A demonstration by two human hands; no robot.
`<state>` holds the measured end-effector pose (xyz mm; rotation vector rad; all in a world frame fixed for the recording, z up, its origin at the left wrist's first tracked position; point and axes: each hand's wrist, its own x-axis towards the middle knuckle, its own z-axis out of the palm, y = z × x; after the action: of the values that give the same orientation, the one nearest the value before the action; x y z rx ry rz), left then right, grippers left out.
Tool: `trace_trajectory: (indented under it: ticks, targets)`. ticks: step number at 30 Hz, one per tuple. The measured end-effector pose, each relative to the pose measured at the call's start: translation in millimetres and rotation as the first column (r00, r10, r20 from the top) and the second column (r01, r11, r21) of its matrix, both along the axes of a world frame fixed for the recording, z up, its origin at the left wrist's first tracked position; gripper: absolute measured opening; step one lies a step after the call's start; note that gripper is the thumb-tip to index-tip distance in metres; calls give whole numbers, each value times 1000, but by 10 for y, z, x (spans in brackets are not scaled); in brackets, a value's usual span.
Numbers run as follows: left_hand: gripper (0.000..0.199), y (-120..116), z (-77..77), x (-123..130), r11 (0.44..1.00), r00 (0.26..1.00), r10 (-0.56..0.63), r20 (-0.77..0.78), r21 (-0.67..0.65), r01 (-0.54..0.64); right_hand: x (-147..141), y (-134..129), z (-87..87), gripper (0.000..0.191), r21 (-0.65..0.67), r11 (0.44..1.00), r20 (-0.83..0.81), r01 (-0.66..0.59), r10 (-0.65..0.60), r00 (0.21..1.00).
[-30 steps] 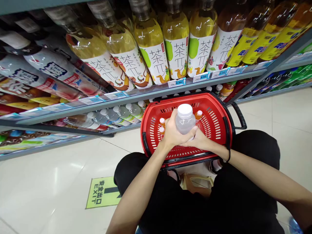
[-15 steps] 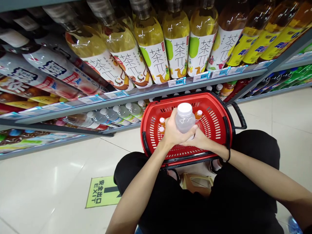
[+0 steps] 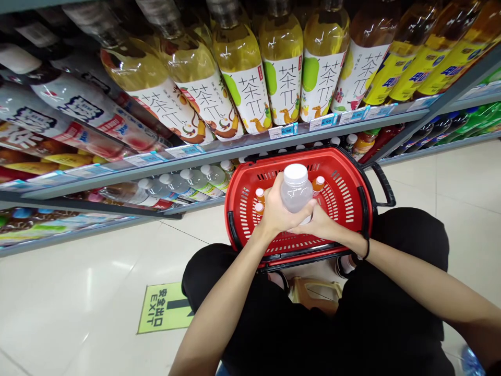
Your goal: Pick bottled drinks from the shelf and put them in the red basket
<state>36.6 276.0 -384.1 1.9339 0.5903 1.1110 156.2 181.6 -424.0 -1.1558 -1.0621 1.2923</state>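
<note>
A clear bottle (image 3: 296,194) with a white cap and cloudy contents stands upright between my two hands, above the red shopping basket (image 3: 350,206). My left hand (image 3: 274,213) wraps round its left side, thumb across the front. My right hand (image 3: 318,221) grips it lower down on the right. Inside the basket, small bottles with orange and white caps show: an orange-capped bottle (image 3: 318,183) on the right, and two more (image 3: 259,201) at the left, partly behind my left hand. The bottle's lower part is hidden by my fingers.
Tea bottles (image 3: 250,96) line the shelf ahead, above a price rail (image 3: 235,146). More bottles (image 3: 188,183) stand on the lower shelf. The basket's black handle (image 3: 385,185) sticks out to the right. A green exit sign (image 3: 162,308) lies on the floor, and a beige stool (image 3: 313,292) is between my legs.
Almost nothing differs. My view has shifted very slightly; both hands keep the same hold on the bottle over the basket.
</note>
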Motion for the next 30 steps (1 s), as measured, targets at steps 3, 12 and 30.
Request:
trace_trajectory:
  ticks: [3,12,30]
  targets:
    - [46,3,-4,0,1000,1000,3,-10,-8,-3,-2,3,-3,66,0,1000,11,1,-1,1000]
    - [47,7,-23,6,1000,1000,-3,-10,-29,2,-3,8,-5,64,4,1000,14,-3,3,1000]
    - [52,106,-39,39,944,998,-5,-70,-329,-19,11,24,13,59,-251,968,-77,8,-28,997]
